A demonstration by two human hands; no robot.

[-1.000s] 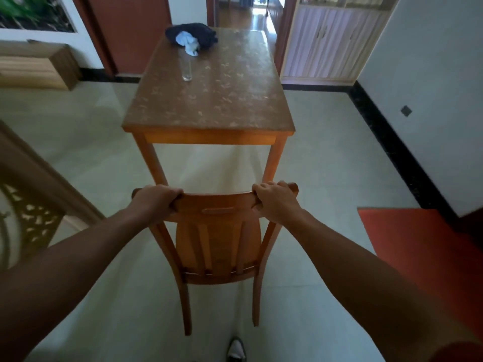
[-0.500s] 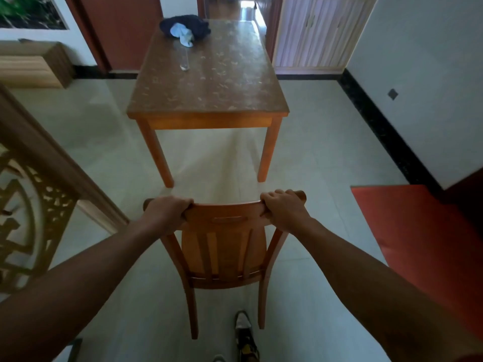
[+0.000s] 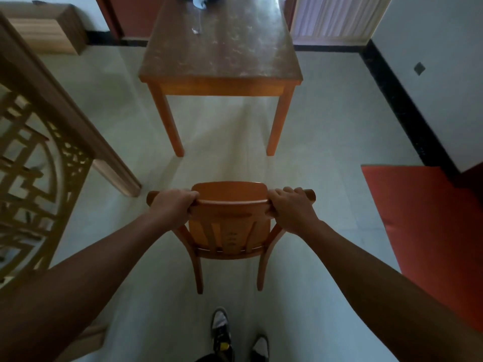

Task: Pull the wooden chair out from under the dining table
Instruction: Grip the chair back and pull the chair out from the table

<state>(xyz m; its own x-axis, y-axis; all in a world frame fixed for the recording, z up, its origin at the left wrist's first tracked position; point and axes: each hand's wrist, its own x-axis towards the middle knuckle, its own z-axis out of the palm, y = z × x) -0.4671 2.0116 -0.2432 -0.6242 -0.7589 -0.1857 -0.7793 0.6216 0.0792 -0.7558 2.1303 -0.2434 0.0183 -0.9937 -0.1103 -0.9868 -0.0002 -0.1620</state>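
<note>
The wooden chair (image 3: 230, 226) stands on the tiled floor in front of me, its back toward me and its seat edge visible above the top rail. My left hand (image 3: 173, 207) grips the left end of the top rail. My right hand (image 3: 291, 209) grips the right end. The dining table (image 3: 219, 82) stands farther ahead, its two near legs well apart from the chair, with bare floor between them.
A carved wooden lattice screen (image 3: 39, 163) stands at the left. A red mat (image 3: 428, 231) lies on the floor at the right, beside a black-skirted wall. A glass (image 3: 196, 27) and cloth sit at the table's far end. My shoes (image 3: 220, 333) are just behind the chair.
The chair has come back toward me with both hands on its rail, and the gap to the table has widened. The view has tilted down, showing the seat and both shoes.
</note>
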